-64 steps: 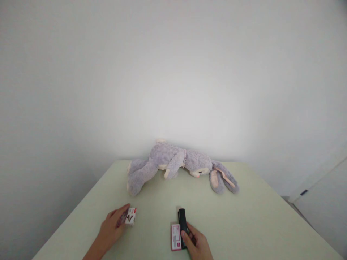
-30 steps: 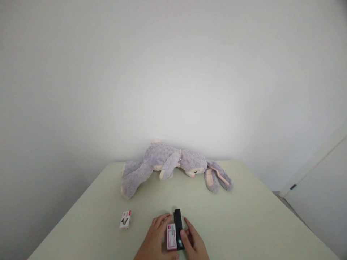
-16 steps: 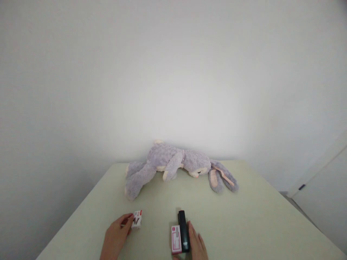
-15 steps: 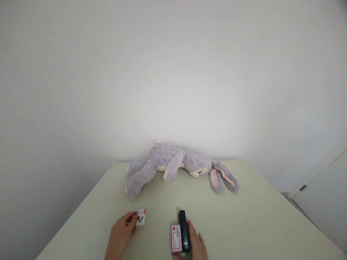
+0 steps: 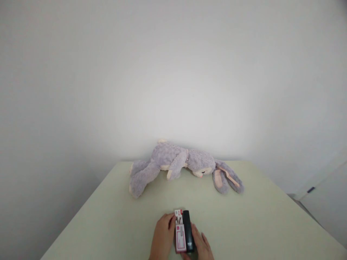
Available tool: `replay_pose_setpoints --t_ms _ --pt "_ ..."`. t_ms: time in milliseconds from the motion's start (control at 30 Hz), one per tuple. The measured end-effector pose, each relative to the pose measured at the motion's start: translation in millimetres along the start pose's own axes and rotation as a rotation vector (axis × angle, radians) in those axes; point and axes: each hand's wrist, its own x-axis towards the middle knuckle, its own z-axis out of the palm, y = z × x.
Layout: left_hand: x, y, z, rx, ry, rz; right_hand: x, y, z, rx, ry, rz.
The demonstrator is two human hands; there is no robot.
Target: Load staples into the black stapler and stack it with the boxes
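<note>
Near the table (image 5: 257, 216) front edge, both hands (image 5: 162, 236) flank the stapler (image 5: 187, 231).

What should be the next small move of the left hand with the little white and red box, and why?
Probably let go of the little white and red box. The left hand has it at the far end of the longer pink and white box, beside the black stapler that the right hand steadies. All three seem grouped on the pale green table.
</note>
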Motion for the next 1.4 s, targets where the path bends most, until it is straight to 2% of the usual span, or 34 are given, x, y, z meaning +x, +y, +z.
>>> replay_pose_setpoints --t_ms 200,300,400,533,633,800,933,1067,1167,1233,1333,1367,1400 --pt "-31.8 1.8 2.5 -0.110 -0.065 -0.051 13.1 16.3 -14.6 -0.019 -0.244 -0.039" --pt "-33.9 5.2 9.4 -0.162 -0.095 -0.061 18.7 15.5 -33.9 -0.026 -0.329 -0.085" --pt "-28.1 15.2 25.8 -0.205 -0.112 -0.062 23.5 15.4 -62.5 -0.044 -0.383 -0.093" --pt "-15.7 39.6 62.2 -0.228 -0.135 -0.026 30.3 34.5 -105.4 -0.093 -0.362 -0.083" --pt "-3.2 63.0 94.5 -0.227 -0.164 0.011 33.5 63.9 -134.4 -0.153 -0.311 -0.074" --pt "20.0 100.4 142.3 -0.206 -0.250 0.047 33.6 115.9 -174.4 -0.238 -0.207 0.026" --pt "30.5 122.4 166.5 -0.180 -0.309 0.055 33.9 135.9 -198.7 -0.216 -0.160 0.070" --pt "33.5 135.2 179.8 -0.173 -0.334 0.057 37.5 137.8 -216.4 -0.108 -0.217 0.149" --pt "34.0 130.1 180.0 -0.169 -0.294 0.055 35.4 136.5 -224.9 -0.039 -0.236 0.182" --pt "32.4 115.6 169.9 -0.157 -0.233 0.052 27.3 136.6 -225.9 -0.056 -0.140 0.175" --pt "24.1 77.3 133.4 -0.127 -0.109 0.063 6.6 134.4 -211.8 -0.172 0.159 0.153" --pt "19.7 60.9 116.4 -0.108 -0.061 0.070 -0.4 131.7 -201.2 -0.218 0.273 0.142" --pt "14.4 43.3 98.1 -0.081 -0.014 0.081 -6.4 127.6 -187.4 -0.258 0.328 0.116"
